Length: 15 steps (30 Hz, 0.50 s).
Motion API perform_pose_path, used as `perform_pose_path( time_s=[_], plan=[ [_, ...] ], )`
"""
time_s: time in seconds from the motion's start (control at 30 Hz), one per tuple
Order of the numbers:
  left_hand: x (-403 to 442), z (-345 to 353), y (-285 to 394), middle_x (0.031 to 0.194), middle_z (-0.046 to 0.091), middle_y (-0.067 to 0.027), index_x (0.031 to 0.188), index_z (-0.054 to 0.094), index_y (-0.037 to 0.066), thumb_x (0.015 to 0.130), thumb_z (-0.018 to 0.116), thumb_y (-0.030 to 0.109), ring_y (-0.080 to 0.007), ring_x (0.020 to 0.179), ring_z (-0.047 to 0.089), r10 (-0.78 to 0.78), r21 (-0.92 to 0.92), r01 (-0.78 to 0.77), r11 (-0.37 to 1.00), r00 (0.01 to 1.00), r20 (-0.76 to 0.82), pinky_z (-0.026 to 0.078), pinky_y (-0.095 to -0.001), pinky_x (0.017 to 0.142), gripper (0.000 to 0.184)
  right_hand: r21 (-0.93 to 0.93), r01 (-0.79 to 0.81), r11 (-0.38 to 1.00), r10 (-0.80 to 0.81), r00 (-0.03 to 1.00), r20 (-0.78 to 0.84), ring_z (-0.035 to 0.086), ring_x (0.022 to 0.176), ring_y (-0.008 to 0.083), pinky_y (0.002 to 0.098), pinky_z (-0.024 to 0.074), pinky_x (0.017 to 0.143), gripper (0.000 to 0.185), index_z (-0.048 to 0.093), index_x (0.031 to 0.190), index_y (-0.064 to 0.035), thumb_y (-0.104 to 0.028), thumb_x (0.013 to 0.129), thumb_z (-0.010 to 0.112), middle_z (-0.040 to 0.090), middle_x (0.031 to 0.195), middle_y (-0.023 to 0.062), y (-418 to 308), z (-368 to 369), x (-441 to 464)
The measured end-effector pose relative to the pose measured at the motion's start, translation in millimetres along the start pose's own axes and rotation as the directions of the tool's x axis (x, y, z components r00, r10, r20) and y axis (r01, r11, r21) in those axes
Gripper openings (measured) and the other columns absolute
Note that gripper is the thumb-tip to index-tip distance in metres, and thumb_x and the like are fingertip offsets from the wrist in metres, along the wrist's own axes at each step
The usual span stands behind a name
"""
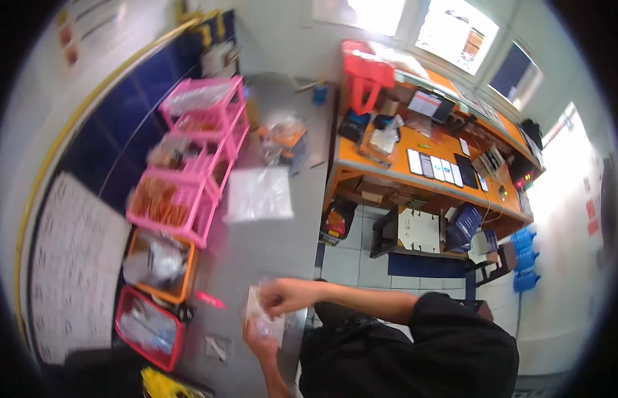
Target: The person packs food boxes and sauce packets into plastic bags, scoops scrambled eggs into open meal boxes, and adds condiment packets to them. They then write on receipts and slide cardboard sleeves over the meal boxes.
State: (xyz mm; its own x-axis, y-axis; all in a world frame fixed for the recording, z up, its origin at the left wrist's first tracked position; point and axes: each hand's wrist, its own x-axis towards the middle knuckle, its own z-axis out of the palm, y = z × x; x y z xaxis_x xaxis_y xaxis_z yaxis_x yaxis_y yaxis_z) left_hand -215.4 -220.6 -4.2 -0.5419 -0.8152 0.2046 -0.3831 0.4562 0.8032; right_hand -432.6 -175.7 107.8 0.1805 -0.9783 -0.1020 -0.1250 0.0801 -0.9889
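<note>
My left hand [261,338] is closed around a small white packet with clear plastic [254,304], low over the grey metal table. Fingers of my right hand [288,296] are bent and pinched at the upper part of the same packet, and they hide some of it. What lies inside the packet is too blurred to make out. To the left of both hands, a bright pink pen-like item [210,300] rests on the table. A small clear bag with something white in it [217,348] lies nearer the table's lower end.
A pink tiered rack [206,162] with bagged goods stands along the left. Below it are an orange basket [191,265] and a red basket [176,361]. Flat clear bags [259,194] lie farther up the metal table. An orange desk [402,149] holds several phones at right.
</note>
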Motion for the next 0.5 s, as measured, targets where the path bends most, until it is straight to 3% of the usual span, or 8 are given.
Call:
perform_pose_path(
  time_s=[0.07,0.13,0.2,0.33,0.43,0.5],
  plan=[
    [-2,10,-18,0.091,0.065,-0.0187,0.092,0.061,-0.004,0.079,0.067,0.0,-0.0335,0.083,0.064,-0.018,-0.118,0.013,0.993,0.999,-0.037,0.05,-0.0428,0.076,0.015,0.123,-0.045,0.991,0.06,0.991,-0.119,0.062,0.076,0.0102,0.0286,0.0517,0.069,0.008,0.063,0.094,-0.0012,-0.007,0.088,0.063,0.067,0.082,0.003,27,-24,-65],
    [4,23,-33,0.084,0.065,-0.0153,0.088,0.061,-0.004,0.08,0.071,0.001,-0.0259,0.075,0.063,0.01,-0.073,-0.017,0.997,0.996,-0.091,0.05,-0.039,0.068,0.014,0.279,-0.102,0.955,0.159,0.968,-0.192,0.065,0.083,0.0121,0.0295,0.0542,0.075,0.011,0.064,0.099,-0.0017,-0.011,0.092,0.063,0.07,0.088,0.0042,50,-39,-123],
    [25,32,-26,0.079,0.066,-0.0128,0.088,0.063,-0.005,0.081,0.073,0.001,-0.0221,0.072,0.063,-0.086,-0.08,0.082,0.993,0.995,-0.04,0.05,-0.0375,0.067,0.013,0.443,-0.094,0.892,0.25,0.917,-0.309,0.065,0.085,0.0131,0.0292,0.0545,0.077,0.013,0.065,0.102,-0.0034,-0.013,0.095,0.063,0.071,0.096,0.0048,81,-45,-168],
    [78,91,-9,0.081,0.069,-0.0113,0.089,0.065,-0.006,0.082,0.074,0.002,-0.0206,0.072,0.065,-0.094,-0.167,0.078,0.983,0.991,-0.09,0.052,-0.0361,0.067,0.014,0.646,-0.104,0.756,0.474,0.768,-0.431,0.068,0.096,0.0151,0.0287,0.0562,0.085,0.017,0.064,0.106,-0.0006,-0.015,0.098,0.064,0.072,0.105,0.0088,162,-69,-199],
    [115,143,13,0.082,0.07,-0.0103,0.089,0.066,-0.007,0.083,0.075,0.003,-0.0196,0.072,0.066,-0.114,-0.228,0.085,0.97,0.987,-0.115,0.053,-0.0352,0.068,0.015,0.682,0.044,0.73,0.385,0.798,-0.463,0.069,0.099,0.0163,0.0278,0.0555,0.089,0.021,0.062,0.109,0.0011,-0.017,0.099,0.063,0.072,0.108,0.0121,145,-105,-189],
    [137,167,24,0.082,0.07,-0.011,0.092,0.067,-0.007,0.083,0.076,0.003,-0.019,0.072,0.067,-0.121,-0.259,0.123,0.958,0.992,0.025,0.054,-0.0343,0.067,0.016,0.624,0.024,0.781,0.319,0.843,-0.432,0.069,0.099,0.0169,0.0281,0.0556,0.089,0.021,0.061,0.111,0.0014,-0.017,0.099,0.062,0.072,0.108,0.0124,135,-132,-173]
  ],
)
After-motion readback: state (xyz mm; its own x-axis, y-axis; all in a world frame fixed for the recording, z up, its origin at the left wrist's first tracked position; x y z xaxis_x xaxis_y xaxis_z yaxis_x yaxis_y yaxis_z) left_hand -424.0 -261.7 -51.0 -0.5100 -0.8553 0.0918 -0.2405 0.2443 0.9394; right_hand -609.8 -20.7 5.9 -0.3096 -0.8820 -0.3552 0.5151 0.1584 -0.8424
